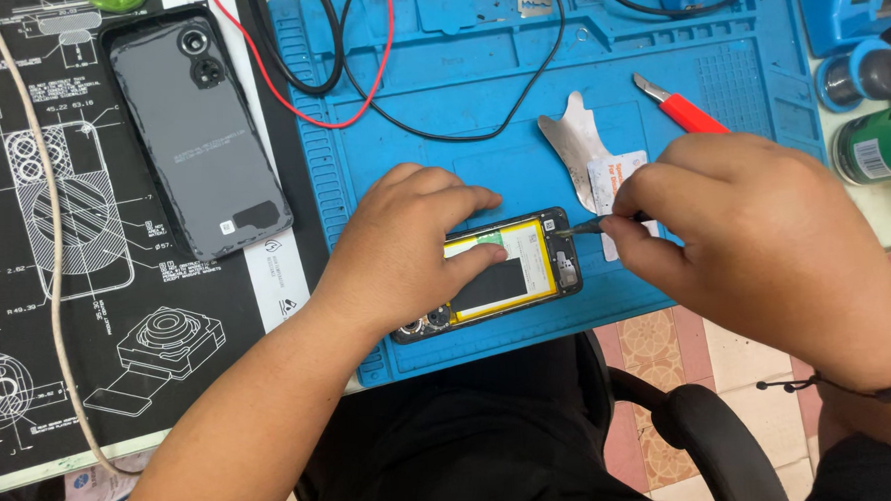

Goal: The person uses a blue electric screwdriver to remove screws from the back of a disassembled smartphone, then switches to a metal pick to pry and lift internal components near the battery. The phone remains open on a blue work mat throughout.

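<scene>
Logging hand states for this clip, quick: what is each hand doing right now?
Left hand: open, fingers pressed flat on the opened phone, holding it down on the blue mat.
Right hand: closed, pinching a thin dark tool whose tip is at the phone's end.

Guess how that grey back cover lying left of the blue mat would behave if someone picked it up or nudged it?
The grey back cover looks like a thin detached shell, so probably light and a bit flexible. Its smooth, glossy face suggests it would slide easily on the black printed mat. Lying flat, it is unlikely to roll or tip.
</scene>
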A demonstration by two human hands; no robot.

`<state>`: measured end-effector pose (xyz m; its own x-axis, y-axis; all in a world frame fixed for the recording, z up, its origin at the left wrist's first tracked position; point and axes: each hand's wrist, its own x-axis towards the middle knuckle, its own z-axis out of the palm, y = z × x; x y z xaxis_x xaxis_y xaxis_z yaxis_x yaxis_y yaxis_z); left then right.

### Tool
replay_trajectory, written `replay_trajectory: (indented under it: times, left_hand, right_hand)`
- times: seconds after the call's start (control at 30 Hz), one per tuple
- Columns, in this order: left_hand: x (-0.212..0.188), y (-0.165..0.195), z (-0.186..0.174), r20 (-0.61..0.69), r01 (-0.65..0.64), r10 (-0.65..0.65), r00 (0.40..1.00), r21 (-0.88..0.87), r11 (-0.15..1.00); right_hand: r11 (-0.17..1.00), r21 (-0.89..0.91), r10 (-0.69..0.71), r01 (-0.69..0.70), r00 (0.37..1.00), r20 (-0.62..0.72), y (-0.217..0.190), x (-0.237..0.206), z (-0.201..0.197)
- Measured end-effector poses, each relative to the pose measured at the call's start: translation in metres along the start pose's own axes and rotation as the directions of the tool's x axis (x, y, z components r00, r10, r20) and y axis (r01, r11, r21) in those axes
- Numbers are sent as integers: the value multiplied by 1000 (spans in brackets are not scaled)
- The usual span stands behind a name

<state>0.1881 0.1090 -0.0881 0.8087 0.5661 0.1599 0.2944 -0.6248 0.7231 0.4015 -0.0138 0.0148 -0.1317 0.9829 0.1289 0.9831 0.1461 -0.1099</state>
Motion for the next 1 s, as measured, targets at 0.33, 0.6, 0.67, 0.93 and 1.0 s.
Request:
replay_trajectory:
  times: [0.33, 0.6, 0.67, 0.93, 1.0]
  left_hand:
    - [0, -1, 2, -1, -9, 9, 1000, -3, 1000]
    - [0, -1, 2, -5, -8, 8, 1000, 3, 1000]
    - [0, -1, 2, -6, -8, 8, 1000, 5, 1000]
    - [0, -1, 1, -3, 4, -4, 1000, 0, 1000]
    - [0, -1, -1, -17, -12, 12, 1000, 5, 1000]
  right_hand:
    - [1000, 13, 0, 0, 1000, -7, 0, 0, 0]
    - [1000, -6, -8, 8, 1000, -15, -2, 1, 0]
    - [1000, -21, 0, 0, 1000, 7, -3, 2, 0]
    - [959, -263, -13, 105, 944, 329, -11, 11, -8]
    - [823, -559, 301, 99, 758, 579, -13, 16, -11]
